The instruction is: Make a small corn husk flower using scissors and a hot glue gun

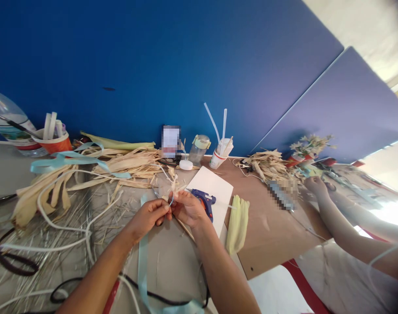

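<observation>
My left hand [155, 213] is closed in a pinch on a light blue ribbon [171, 201], close beside my right hand [189, 209]. My right hand's fingers are also pinched at the ribbon and the base of a small pale husk piece [175, 182], which points up from between the hands. Just right of my right hand, a blue glue gun [208, 199] lies on a white sheet [222, 185]. A longer light blue ribbon [142, 261] hangs down below my left hand.
Dried husks [133, 168] and a white cord [61, 248] spread over the left side. Green husks [238, 224] lie right of the sheet. Behind stand a cup with straws [218, 158], a jar [199, 149] and a phone [171, 141]. A co-worker's arms [339, 222] reach in from the right.
</observation>
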A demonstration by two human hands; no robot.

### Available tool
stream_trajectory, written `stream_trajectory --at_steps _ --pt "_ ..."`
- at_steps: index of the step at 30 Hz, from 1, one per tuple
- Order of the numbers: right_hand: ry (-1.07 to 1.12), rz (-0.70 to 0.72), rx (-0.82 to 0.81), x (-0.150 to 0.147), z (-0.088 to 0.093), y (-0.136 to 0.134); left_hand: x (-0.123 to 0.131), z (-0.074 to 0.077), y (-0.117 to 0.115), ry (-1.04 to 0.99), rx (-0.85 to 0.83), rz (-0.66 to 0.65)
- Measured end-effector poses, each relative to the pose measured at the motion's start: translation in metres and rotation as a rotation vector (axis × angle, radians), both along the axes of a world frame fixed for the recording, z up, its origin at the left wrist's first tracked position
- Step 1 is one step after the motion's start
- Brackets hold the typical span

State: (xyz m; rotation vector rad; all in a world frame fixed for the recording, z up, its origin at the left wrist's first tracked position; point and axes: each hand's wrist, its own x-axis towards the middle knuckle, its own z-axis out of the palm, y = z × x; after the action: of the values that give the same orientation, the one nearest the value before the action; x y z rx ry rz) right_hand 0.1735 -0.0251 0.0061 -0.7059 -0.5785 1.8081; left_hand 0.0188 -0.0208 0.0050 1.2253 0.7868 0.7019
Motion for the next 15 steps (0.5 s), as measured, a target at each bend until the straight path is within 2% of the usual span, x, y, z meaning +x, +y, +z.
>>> stream_trajectory --at_steps 7,11,15 --pt "-0.02 -0.078 -0.019 -0.007 -0.004 0.002 0.002 -0.006 0.002 0.143 0.195 0.114" --pt "-0.059 -0.182 -0.061 -0.012 -0.006 0.002 0.003 -0.012 0.0 0.224 0.289 0.157" --pt "-0.104 -0.269 -0.055 -0.018 -0.004 0.002 0.004 -0.01 -0.001 0.279 0.35 0.202"
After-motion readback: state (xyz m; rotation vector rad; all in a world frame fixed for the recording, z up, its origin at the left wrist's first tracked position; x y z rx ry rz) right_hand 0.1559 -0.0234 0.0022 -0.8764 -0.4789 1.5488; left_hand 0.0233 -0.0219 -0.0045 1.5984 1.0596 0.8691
